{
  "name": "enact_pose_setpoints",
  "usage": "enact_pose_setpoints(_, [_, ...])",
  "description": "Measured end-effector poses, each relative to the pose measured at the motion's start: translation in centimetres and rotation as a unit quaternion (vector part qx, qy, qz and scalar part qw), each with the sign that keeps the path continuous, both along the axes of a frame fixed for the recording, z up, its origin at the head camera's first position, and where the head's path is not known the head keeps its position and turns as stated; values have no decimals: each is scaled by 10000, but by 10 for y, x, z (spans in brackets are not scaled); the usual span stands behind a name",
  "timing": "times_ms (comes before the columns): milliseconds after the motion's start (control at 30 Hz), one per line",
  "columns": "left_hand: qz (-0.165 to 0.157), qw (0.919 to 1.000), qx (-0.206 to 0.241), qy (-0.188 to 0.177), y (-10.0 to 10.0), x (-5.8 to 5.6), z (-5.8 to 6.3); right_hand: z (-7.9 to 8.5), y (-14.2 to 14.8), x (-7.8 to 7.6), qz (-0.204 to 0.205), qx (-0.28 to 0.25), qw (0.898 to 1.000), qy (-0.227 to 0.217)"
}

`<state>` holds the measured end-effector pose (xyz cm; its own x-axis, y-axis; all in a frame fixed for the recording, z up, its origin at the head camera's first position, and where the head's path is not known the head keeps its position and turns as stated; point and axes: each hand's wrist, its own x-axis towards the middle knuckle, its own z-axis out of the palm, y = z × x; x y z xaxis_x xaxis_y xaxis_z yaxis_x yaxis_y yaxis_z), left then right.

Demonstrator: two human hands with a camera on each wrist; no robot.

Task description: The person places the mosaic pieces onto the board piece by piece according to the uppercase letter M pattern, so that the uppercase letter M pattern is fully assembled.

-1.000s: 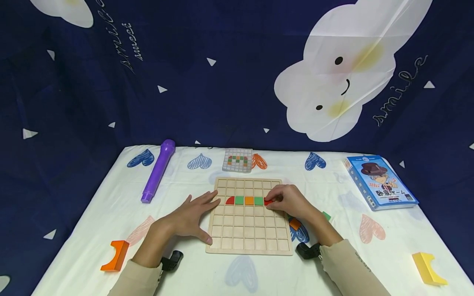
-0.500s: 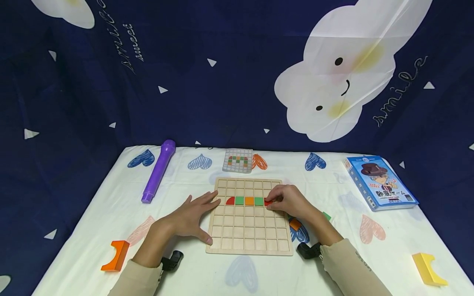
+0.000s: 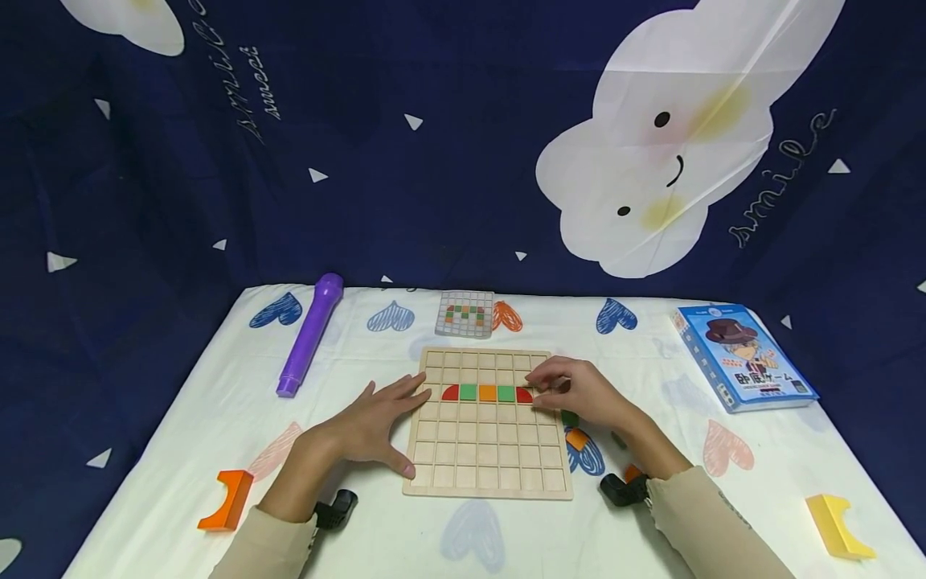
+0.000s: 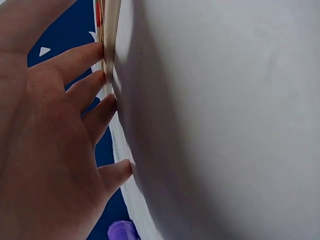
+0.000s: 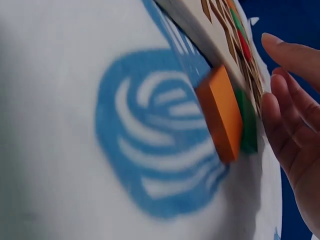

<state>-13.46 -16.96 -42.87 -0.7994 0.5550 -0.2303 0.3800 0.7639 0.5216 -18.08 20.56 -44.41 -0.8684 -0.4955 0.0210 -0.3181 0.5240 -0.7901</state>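
Note:
A wooden grid board [image 3: 486,480] lies on the cloth with a row of colored tiles in its cells. From left to right these are a red rounded tile [image 3: 450,392], a green square [image 3: 468,392], an orange square [image 3: 488,393], another green square [image 3: 506,393] and a second red rounded tile [image 3: 524,395]. Fingers spread, my left hand [image 3: 365,426] rests along the board's left edge. My right hand [image 3: 582,392] hovers over the right edge, beside the second red tile, thumb and fingers parted with nothing between them.
By the board's right edge lie an orange block [image 5: 221,115] and a green block [image 5: 246,122]; more pieces sit under the right wrist. A pattern card [image 3: 465,314] is behind the board. Around are a purple microphone-like stick [image 3: 309,336], blue box [image 3: 745,354], orange arch [image 3: 227,500] and yellow arch [image 3: 837,527].
My right hand has let go of the red tile at the row's right end and drawn back slightly to the right. That tile now shows more fully. My left hand stays put.

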Motion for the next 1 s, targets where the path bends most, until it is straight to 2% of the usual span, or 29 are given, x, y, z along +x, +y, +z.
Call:
enact_pose_setpoints(233, [-15,10000,-49,-22,-1,0,0,2,16,1,17,38,9999,127])
enact_pose_setpoints(433, [-11,10000,40,-56,-1,1,2,0,32,6,-163,301,9991,255])
enact_pose_setpoints(733, [-15,10000,59,-36,-1,1,1,4,57,19,-494,480,9976,-5])
enact_pose_setpoints(1000, [-35,10000,77,-38,-2,1,1,2,70,30,-513,601,9969,15])
